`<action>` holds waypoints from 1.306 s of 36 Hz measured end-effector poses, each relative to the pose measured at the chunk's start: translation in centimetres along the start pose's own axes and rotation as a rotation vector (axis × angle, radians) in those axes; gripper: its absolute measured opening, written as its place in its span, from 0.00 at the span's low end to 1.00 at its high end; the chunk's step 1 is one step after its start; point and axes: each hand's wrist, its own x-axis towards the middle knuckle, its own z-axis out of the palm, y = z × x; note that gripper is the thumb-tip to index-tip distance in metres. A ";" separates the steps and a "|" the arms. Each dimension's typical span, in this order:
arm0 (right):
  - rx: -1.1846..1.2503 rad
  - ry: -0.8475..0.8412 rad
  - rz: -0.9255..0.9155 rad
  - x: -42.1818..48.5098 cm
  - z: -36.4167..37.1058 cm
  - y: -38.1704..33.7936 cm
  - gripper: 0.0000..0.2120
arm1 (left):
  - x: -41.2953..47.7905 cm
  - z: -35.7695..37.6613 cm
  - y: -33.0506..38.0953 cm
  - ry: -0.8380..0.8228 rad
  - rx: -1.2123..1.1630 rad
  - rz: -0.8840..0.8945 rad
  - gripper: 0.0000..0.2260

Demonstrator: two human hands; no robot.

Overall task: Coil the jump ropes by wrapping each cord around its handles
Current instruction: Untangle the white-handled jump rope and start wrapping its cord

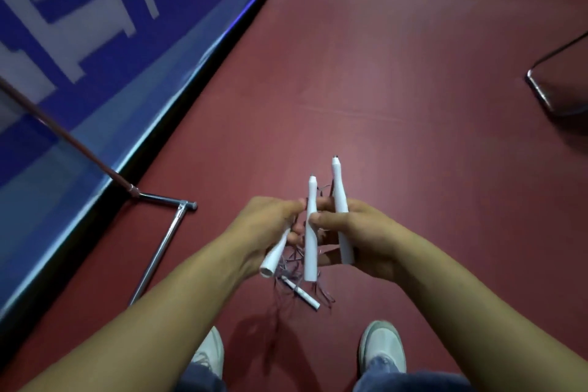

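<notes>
Handles (311, 226) upright, tips pointing away

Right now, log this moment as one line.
left hand: grips left handle | right hand: grips middle handle, right handle | fourth handle: below, amid loose cords | wrapping: none visible

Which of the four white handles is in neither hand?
The lowest handle, below both hands among the loose cords. The left hand grips the left handle; the right hand holds the middle handle and the right handle.
</notes>
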 end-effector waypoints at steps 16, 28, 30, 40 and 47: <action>0.019 0.365 0.006 -1.5 -0.5 -1.1 0.07 | -2.1 -3.0 4.7 -0.142 -0.329 0.272 0.08; -0.336 0.505 0.119 0.0 -0.6 -0.6 0.05 | -3.6 -2.9 5.6 -0.163 -0.130 0.231 0.05; -0.473 0.552 0.145 0.3 -0.9 -0.8 0.08 | -3.5 -3.0 5.6 -0.166 -0.112 0.214 0.09; -0.290 0.003 -0.023 -0.9 2.3 -3.3 0.20 | -3.0 0.2 5.8 -0.217 -0.081 0.236 0.13; 0.247 -0.249 0.045 -0.5 1.1 -5.2 0.24 | -2.7 0.5 6.5 -0.162 0.015 0.256 0.05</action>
